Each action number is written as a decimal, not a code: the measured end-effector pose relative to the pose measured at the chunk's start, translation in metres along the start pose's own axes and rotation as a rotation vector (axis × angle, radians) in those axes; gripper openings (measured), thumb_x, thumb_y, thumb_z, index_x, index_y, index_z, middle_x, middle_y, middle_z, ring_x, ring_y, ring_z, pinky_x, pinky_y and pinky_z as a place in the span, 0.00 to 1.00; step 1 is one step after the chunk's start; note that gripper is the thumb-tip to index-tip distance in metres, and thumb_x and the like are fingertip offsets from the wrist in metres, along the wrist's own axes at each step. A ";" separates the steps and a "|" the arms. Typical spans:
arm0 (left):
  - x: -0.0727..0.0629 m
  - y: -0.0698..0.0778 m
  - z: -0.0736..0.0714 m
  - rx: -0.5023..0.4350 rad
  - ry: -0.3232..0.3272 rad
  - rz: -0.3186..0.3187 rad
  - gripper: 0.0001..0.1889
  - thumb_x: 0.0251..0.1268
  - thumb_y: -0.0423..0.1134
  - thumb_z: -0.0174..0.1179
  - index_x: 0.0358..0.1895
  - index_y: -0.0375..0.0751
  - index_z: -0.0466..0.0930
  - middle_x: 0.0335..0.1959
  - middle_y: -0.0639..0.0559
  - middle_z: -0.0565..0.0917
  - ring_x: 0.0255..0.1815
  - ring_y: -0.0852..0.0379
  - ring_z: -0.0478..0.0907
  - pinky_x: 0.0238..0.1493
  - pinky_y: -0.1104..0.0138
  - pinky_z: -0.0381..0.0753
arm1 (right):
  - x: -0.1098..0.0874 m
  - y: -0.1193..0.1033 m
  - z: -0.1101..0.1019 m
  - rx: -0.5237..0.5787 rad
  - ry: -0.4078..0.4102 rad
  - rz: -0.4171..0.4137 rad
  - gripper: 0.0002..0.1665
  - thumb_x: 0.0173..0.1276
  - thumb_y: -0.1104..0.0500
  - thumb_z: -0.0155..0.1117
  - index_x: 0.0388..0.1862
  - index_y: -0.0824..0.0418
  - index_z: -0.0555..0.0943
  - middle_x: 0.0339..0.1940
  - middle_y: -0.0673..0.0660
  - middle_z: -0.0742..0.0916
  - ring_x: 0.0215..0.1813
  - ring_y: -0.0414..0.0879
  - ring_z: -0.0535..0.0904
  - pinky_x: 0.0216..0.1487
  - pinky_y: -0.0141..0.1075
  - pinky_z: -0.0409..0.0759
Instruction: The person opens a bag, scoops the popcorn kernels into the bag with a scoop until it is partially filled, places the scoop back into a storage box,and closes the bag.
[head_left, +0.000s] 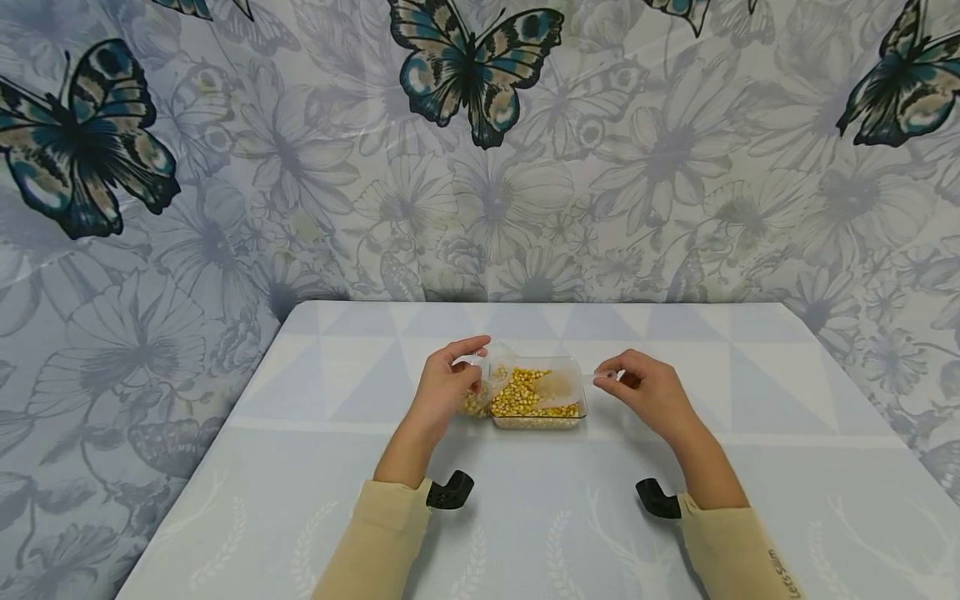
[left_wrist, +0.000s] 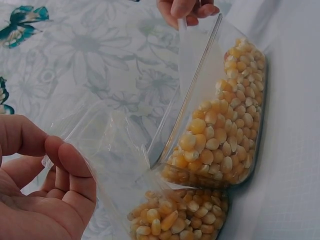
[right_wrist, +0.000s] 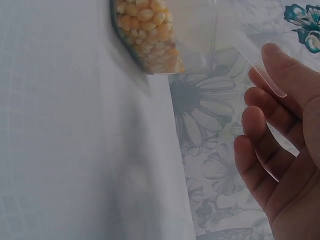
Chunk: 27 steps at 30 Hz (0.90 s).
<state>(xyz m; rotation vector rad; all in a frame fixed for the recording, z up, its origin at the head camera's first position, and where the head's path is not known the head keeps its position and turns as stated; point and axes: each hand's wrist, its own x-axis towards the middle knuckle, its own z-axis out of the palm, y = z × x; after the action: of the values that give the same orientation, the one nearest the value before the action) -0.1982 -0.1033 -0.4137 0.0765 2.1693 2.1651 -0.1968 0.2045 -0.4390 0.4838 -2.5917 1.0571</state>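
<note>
A clear rectangular container [head_left: 538,422] holding yellow corn kernels [left_wrist: 220,130] stands on the table. My right hand [head_left: 651,393] is just right of it, pinching the handle [right_wrist: 260,67] of a translucent scoop between thumb and fingers. The scoop's wide end [head_left: 558,387] lies over the kernels inside the container. On the left, a clear plastic bag [left_wrist: 112,132] with more kernels in its bottom touches the container's side. My left hand [head_left: 444,385] pinches the bag's upper edge and holds it upright.
A pale table [head_left: 337,500] with triangle and leaf patterns lies under everything. Behind it hangs a floral cloth [head_left: 495,200] with butterflies. Black curved pieces [head_left: 452,490] stick out from both sleeve cuffs.
</note>
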 end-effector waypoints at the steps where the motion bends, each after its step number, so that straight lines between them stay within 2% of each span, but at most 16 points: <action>1: 0.000 0.000 0.000 0.000 0.001 -0.002 0.29 0.60 0.21 0.50 0.65 0.41 0.78 0.56 0.43 0.77 0.27 0.57 0.67 0.33 0.65 0.73 | 0.000 0.001 0.000 0.002 -0.003 0.000 0.04 0.63 0.57 0.72 0.38 0.51 0.87 0.31 0.48 0.84 0.27 0.36 0.73 0.27 0.29 0.73; 6: -0.001 0.001 0.001 -0.003 0.005 -0.006 0.29 0.60 0.21 0.50 0.64 0.43 0.79 0.57 0.41 0.77 0.27 0.57 0.66 0.33 0.66 0.73 | -0.002 0.005 0.003 0.014 -0.008 -0.002 0.05 0.63 0.57 0.73 0.38 0.52 0.87 0.31 0.48 0.84 0.27 0.35 0.73 0.27 0.30 0.73; 14: 0.001 0.000 0.001 0.001 -0.004 -0.004 0.29 0.61 0.21 0.50 0.66 0.40 0.77 0.58 0.39 0.76 0.27 0.58 0.67 0.33 0.66 0.73 | -0.003 0.009 0.009 0.036 -0.045 0.024 0.06 0.62 0.57 0.73 0.39 0.52 0.88 0.33 0.48 0.85 0.27 0.37 0.73 0.29 0.30 0.74; 19: 0.001 -0.001 0.001 0.003 -0.007 0.000 0.28 0.61 0.21 0.49 0.65 0.40 0.78 0.59 0.37 0.75 0.27 0.57 0.67 0.32 0.66 0.73 | -0.003 0.010 0.012 0.050 -0.035 0.031 0.06 0.62 0.57 0.73 0.38 0.51 0.88 0.33 0.48 0.85 0.28 0.38 0.73 0.29 0.30 0.74; 23: -0.001 0.001 0.001 -0.003 0.002 -0.012 0.28 0.61 0.21 0.50 0.63 0.44 0.80 0.57 0.41 0.77 0.27 0.57 0.67 0.33 0.65 0.73 | -0.003 0.010 0.013 0.069 -0.034 0.037 0.07 0.61 0.58 0.74 0.39 0.52 0.88 0.33 0.49 0.86 0.28 0.37 0.74 0.30 0.30 0.75; 27: -0.001 0.001 0.001 -0.003 0.008 -0.017 0.28 0.61 0.21 0.50 0.64 0.43 0.79 0.56 0.44 0.77 0.27 0.57 0.67 0.32 0.66 0.74 | -0.003 0.009 0.013 0.078 -0.039 0.047 0.07 0.61 0.58 0.73 0.39 0.52 0.88 0.34 0.50 0.86 0.28 0.37 0.74 0.30 0.30 0.75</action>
<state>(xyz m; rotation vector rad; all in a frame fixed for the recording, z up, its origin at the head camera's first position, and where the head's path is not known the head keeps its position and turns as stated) -0.1975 -0.1028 -0.4126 0.0493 2.1625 2.1631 -0.1999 0.2022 -0.4550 0.4686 -2.6158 1.1799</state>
